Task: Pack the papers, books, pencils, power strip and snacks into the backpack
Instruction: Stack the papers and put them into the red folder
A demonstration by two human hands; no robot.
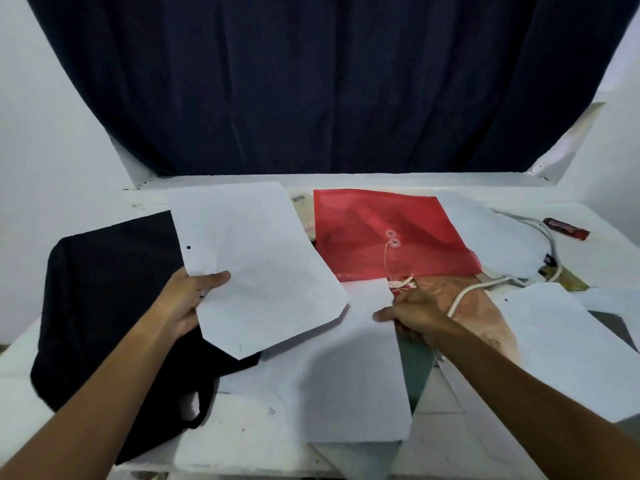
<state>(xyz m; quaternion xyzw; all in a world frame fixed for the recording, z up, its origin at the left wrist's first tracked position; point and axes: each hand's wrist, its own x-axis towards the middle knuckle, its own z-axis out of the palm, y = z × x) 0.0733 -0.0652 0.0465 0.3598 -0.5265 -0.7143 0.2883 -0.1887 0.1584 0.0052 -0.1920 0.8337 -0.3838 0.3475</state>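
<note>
My left hand holds a white sheet of paper by its lower left edge, lifted above the black backpack that lies flat on the left of the table. My right hand pinches the right edge of another white sheet lying on the table. A red string-tie folder lies behind it. A white power cord runs over a snack bag by my right wrist. More white sheets lie on the right.
A red snack bar lies at the far right. A book's edge shows behind the held sheet. A dark curtain hangs behind the white table. Greenish book covers peek out under the papers.
</note>
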